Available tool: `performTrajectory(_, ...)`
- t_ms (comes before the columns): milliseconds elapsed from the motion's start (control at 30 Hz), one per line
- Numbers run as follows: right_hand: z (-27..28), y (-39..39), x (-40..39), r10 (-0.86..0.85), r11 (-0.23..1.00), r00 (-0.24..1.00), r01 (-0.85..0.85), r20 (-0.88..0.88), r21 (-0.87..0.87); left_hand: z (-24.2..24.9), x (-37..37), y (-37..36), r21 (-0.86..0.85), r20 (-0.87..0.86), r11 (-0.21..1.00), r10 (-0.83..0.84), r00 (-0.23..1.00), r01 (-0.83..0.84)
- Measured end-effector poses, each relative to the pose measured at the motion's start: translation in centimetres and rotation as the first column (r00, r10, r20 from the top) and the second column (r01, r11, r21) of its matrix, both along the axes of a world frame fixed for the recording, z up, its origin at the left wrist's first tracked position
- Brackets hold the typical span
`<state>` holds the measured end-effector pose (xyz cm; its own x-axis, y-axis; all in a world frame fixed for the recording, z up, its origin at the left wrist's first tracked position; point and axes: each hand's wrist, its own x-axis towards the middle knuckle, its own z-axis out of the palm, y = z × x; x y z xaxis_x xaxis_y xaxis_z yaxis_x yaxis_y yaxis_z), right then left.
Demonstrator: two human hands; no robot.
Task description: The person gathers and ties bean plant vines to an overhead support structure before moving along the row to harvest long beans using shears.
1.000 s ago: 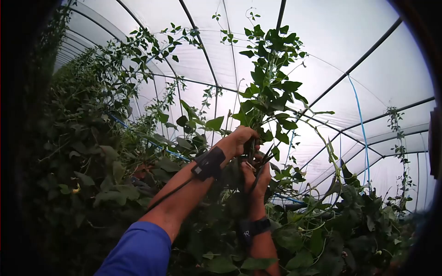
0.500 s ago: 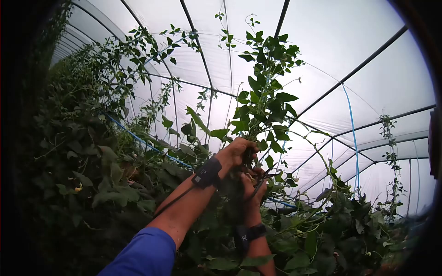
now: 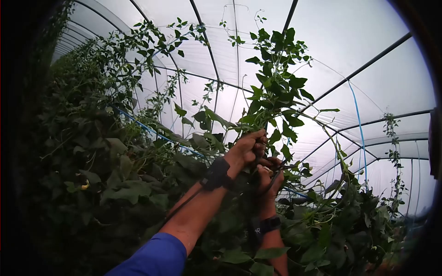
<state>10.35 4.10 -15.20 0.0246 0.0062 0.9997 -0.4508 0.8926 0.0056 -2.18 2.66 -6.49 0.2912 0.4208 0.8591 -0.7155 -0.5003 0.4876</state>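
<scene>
My left hand (image 3: 251, 146) is closed around the gathered stems of a bunch of leafy climbing vines (image 3: 278, 87), which rises above the fist toward the roof. Just below and to the right, my right hand (image 3: 270, 179) is closed too, fingers pinched close to the left hand. A thin dark strand or tip (image 3: 286, 167) sticks out to the right of its fingers, and a small pale bit shows at the thumb. What exactly the right hand grips is too dim to make out. Dark bands circle both wrists.
Dense vine foliage (image 3: 131, 188) fills the left and lower view. A blue cord (image 3: 159, 135) slants through it, and another blue cord (image 3: 359, 124) hangs at the right. Dark metal hoops (image 3: 363, 69) carry the white plastic cover (image 3: 336, 41) overhead.
The whole view has shifted slightly right. Both hands sit a little farther right, the left still on the stems. The bunch leans slightly differently, and the right hand's fingers have shifted.
</scene>
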Motion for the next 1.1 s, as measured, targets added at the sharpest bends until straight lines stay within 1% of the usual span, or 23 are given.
performTrajectory(67, 0.2, -0.4, -0.4, -0.063, 0.997, 0.995, 0.066, -0.073, 0.041, 0.1, -0.2, 0.0, 0.041, -0.018, 0.999, -0.001, 1.0, 0.002)
performTrajectory(133, 0.6, -1.1, 0.4, -0.021, 0.998, 0.945, 0.037, -0.328, 0.043, -0.2, -0.3, -0.5, 0.027, 0.068, 0.992, 0.12, 0.991, -0.122)
performTrajectory(167, 0.7, -1.2, 1.8, -0.285, 0.925, 0.876, 0.358, -0.39, 0.128, 0.0, -0.6, -0.3, 0.037, 0.061, 0.985, 0.164, 0.985, -0.167)
performTrajectory(200, 1.8, 0.4, 2.4, -0.323, 0.885, 0.854, 0.426, -0.408, 0.19, 0.0, -0.5, -0.6, 0.043, 0.061, 0.985, 0.165, 0.984, -0.168)
performTrajectory(267, 4.8, 2.0, 3.0, -0.42, 0.78, 0.824, 0.542, -0.379, 0.313, -0.3, 0.7, -1.0, 0.047, 0.035, 0.908, 0.415, 0.909, -0.416)
performTrajectory(300, 5.6, -1.2, 2.5, 0.19, 0.969, 0.975, -0.205, -0.117, -0.139, -0.3, 1.1, -0.8, 0.034, 0.059, 0.899, 0.434, 0.899, -0.437)
performTrajectory(333, 6.9, -1.7, 2.3, 0.304, 0.941, 0.953, -0.303, -0.021, -0.15, -0.5, 1.4, -0.6, 0.046, 0.084, 0.9, 0.43, 0.899, -0.434)
performTrajectory(400, 10.3, -2.6, 1.8, 0.33, 0.903, 0.94, -0.289, 0.084, -0.317, -1.1, 2.0, -0.9, 0.079, 0.079, 0.849, 0.517, 0.852, -0.523)
performTrajectory(467, 14.5, -0.4, 2.3, 0.509, 0.854, 0.716, -0.355, 0.478, -0.379, -1.8, 3.0, -1.7, 0.076, 0.162, 0.898, 0.418, 0.894, -0.434)
performTrajectory(500, 15.0, -0.9, 0.8, 0.433, 0.875, 0.822, -0.285, 0.369, -0.392, -2.0, 3.2, -1.5, 0.035, 0.138, 0.827, 0.552, 0.822, -0.561)
performTrajectory(567, 17.5, 0.4, -1.1, 0.474, 0.85, 0.825, -0.338, 0.308, -0.404, -2.2, 3.1, -1.4, 0.003, 0.118, 0.732, 0.676, 0.728, -0.681)
performTrajectory(600, 18.0, 0.1, -2.0, 0.511, 0.822, 0.825, -0.387, 0.241, -0.417, -2.4, 2.8, -1.1, 0.178, 0.15, 0.441, 0.871, 0.467, -0.88)
performTrajectory(633, 17.8, 0.1, -1.9, 0.567, 0.777, 0.789, -0.416, 0.238, -0.473, -2.7, 2.6, -0.8, 0.324, 0.231, 0.081, 0.959, 0.162, -0.943)
performTrajectory(667, 17.2, 0.2, -1.7, 0.57, 0.776, 0.785, -0.418, 0.242, -0.471, -3.0, 2.4, -0.6, 0.418, 0.353, -0.29, 0.925, -0.14, -0.861)
performTrajectory(700, 16.4, 0.9, -1.1, 0.212, 0.971, 0.924, -0.163, 0.318, -0.173, -2.5, 2.5, 0.6, 0.407, 0.297, -0.343, 0.926, -0.233, -0.847)
performTrajectory(733, 15.6, 1.4, -0.6, -0.174, 0.98, 0.948, 0.139, 0.266, 0.145, -2.6, 2.6, 0.3, 0.411, 0.326, -0.333, 0.923, -0.204, -0.849)
performTrajectory(767, 15.1, 1.8, -0.3, -0.513, 0.8, 0.853, 0.434, 0.096, 0.414, -2.3, 3.1, 0.1, 0.307, 0.219, -0.071, 0.976, -0.002, -0.949)
performTrajectory(800, 14.2, 1.0, -0.2, -0.093, 0.988, 0.952, 0.052, 0.293, 0.143, -2.2, 3.6, -0.4, 0.171, 0.137, 0.201, 0.965, 0.225, -0.965)
performTrajectory(833, 14.5, 2.3, -0.1, 0.161, 0.987, 0.929, -0.158, 0.335, -0.036, -2.7, 4.0, -0.7, 0.171, 0.129, 0.207, 0.964, 0.231, -0.963)
performTrajectory(867, 14.7, 3.4, 0.0, 0.409, 0.91, 0.852, -0.353, 0.326, -0.219, -3.3, 4.3, -1.1, 0.182, 0.208, 0.125, 0.964, 0.162, -0.975)
performTrajectory(900, 14.5, 3.1, 0.1, 0.408, 0.909, 0.853, -0.349, 0.326, -0.227, -3.7, 4.5, -1.0, 0.182, 0.29, 0.039, 0.953, 0.092, -0.983)
performTrajectory(967, 14.0, 2.5, -0.1, 0.604, 0.795, 0.744, -0.537, 0.287, -0.281, -4.0, 4.5, -0.2, 0.193, 0.324, 0.012, 0.943, 0.075, -0.981)
performTrajectory(1100, 13.3, 2.3, 0.0, 0.737, 0.676, 0.593, -0.626, 0.326, -0.389, -4.9, 4.5, 0.3, 0.215, 0.35, -0.056, 0.937, 0.023, -0.975)
